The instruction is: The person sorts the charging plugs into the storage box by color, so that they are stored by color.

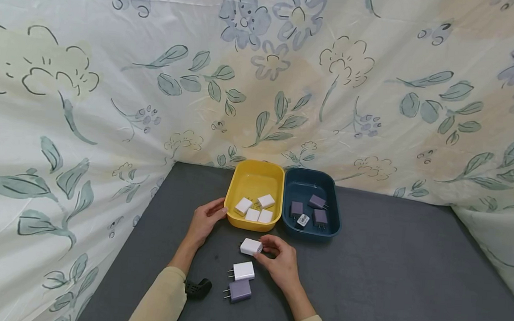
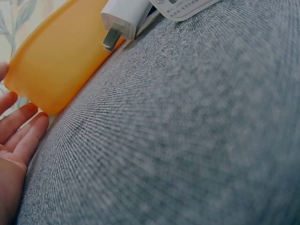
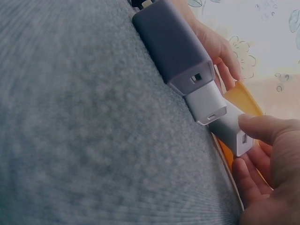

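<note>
My right hand pinches a white charger plug between thumb and fingers, just in front of the yellow bin. The right wrist view shows the thumb on that white charger plug, its port end facing the camera. My left hand touches the yellow bin's left side with fairly straight fingers, also seen against the yellow wall in the left wrist view. On the table nearer me lie another white charger plug and a purple charger plug, touching, prongs pointing left.
Several white chargers lie in the yellow bin. Beside it on the right stands a dark blue bin with several chargers, mostly purple, one showing a white label. Floral cloth hangs behind the grey table.
</note>
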